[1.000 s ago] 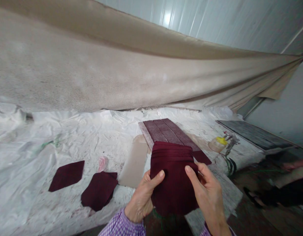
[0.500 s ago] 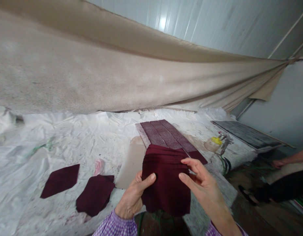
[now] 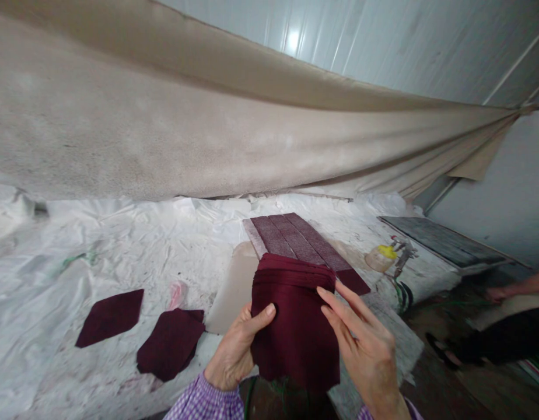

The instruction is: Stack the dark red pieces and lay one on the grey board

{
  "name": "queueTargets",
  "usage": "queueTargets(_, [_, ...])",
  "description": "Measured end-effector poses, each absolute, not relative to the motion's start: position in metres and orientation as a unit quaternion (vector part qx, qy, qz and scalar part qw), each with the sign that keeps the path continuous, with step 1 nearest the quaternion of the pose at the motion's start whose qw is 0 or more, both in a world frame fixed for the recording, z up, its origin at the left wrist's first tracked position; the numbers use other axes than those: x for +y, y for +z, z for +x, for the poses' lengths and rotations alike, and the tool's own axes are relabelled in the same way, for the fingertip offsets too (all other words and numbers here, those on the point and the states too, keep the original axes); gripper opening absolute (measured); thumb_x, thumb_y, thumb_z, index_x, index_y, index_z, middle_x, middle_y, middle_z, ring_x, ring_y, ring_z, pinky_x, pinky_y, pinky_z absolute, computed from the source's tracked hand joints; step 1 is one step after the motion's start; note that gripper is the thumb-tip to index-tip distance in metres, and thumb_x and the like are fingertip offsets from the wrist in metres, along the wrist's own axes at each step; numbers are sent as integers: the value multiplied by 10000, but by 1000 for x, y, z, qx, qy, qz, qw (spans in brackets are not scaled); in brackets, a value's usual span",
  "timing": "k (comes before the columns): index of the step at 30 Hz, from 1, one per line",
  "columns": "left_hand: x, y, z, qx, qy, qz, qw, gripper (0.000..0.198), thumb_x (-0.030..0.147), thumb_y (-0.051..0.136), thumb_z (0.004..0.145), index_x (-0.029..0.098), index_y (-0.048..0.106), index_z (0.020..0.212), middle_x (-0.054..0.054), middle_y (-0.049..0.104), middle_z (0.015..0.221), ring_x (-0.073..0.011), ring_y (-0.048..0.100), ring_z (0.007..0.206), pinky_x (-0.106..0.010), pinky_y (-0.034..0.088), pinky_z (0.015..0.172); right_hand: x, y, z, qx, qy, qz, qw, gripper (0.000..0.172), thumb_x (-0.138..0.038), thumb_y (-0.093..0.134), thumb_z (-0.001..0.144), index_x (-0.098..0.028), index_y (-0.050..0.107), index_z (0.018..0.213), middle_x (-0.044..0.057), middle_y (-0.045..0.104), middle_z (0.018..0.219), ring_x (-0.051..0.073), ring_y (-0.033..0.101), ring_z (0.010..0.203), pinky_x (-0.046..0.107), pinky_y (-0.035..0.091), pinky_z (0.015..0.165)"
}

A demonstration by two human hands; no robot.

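A stack of maroon fabric pieces (image 3: 296,332) is held up in front of me, its layered edges fanned along the top. My left hand (image 3: 238,344) is closed on the left side of the stack, thumb in front and fingers hidden behind. At the right edge, my right hand (image 3: 361,338) has its fingertips and thumb against the cloth just below the fanned layers. On the white-covered table to the left lie a single maroon fabric piece (image 3: 111,317) and a small maroon fabric pile (image 3: 171,344).
Behind the stack lies a board with maroon fabric strips (image 3: 291,236), beside a pale sheet (image 3: 234,286). A spray gun (image 3: 401,259) with a yellow-lidded cup rests at the right, near a dark panel (image 3: 440,239). Another person's arm (image 3: 523,287) shows at the far right.
My right hand's fingers have shifted slightly and drawn closer together at the stack's edge. The top layers are now more evenly fanned. The left hand keeps its hold.
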State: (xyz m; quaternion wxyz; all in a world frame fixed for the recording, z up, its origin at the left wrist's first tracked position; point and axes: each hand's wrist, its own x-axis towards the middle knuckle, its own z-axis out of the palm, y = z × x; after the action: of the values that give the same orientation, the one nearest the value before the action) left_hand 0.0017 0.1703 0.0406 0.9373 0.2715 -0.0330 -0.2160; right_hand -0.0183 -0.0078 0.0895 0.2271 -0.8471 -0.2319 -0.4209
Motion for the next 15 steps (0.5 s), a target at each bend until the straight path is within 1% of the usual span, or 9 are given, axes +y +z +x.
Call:
queueTargets(3, [168,42,0,-21,-224,263,938,184,168,662,782,119,684,958,-95,716,880,-215,666,901,-337,474,934,-6,83,-20,-233,-447,-837,212,369,-33,541,865,-188,598,1195,95,533,1294,108,643,917,162,548,772])
queueTargets(6, [166,43,-2,-2,-226,259,939,184,169,679,766,113,681,941,-94,716,861,-217,668,890,-332,477,927,-6,77,-21,-223,-455,-836,211,423,-23,562,854,-213,569,1232,104,435,1393,79,642,832,164,558,717])
queueTargets(8, [165,44,-3,4,-225,256,940,184,162,674,769,113,677,947,-92,716,857,-215,669,884,-332,480,921,-5,77,-22,-221,-466,-832,206,386,-31,570,852,-214,595,1191,107,408,1413,107,637,886,196,562,708])
queueTargets(10, [164,44,-3,4,-220,257,941,184,160,664,779,118,673,958,-90,715,860,-209,669,878,-331,484,913,-5,79,-22,-221,-477,-825,207,313,-39,569,852,-202,640,1109,112,390,1421,176,602,1016,278,556,763])
queueTargets(12, [164,44,-4,-3,-211,265,941,182,165,658,786,118,674,961,-90,715,860,-203,670,870,-324,489,901,-5,82,-23,-212,-493,-821,196,247,-59,590,841,-205,678,1020,107,412,1398,252,529,1126,394,512,849])
queueTargets(13, [163,44,-4,-7,-208,272,940,180,169,658,787,115,676,958,-91,714,859,-201,670,865,-320,492,893,-5,83,-24,-207,-506,-818,180,231,-71,613,829,-218,690,990,99,455,1354,269,508,1137,433,482,875])
queueTargets(15, [162,44,-4,-11,-203,285,937,182,185,664,785,111,679,951,-93,713,857,-201,669,861,-311,495,880,-6,84,-26,-203,-533,-810,138,251,-75,660,795,-242,699,977,80,570,1190,250,524,1069,425,454,876])
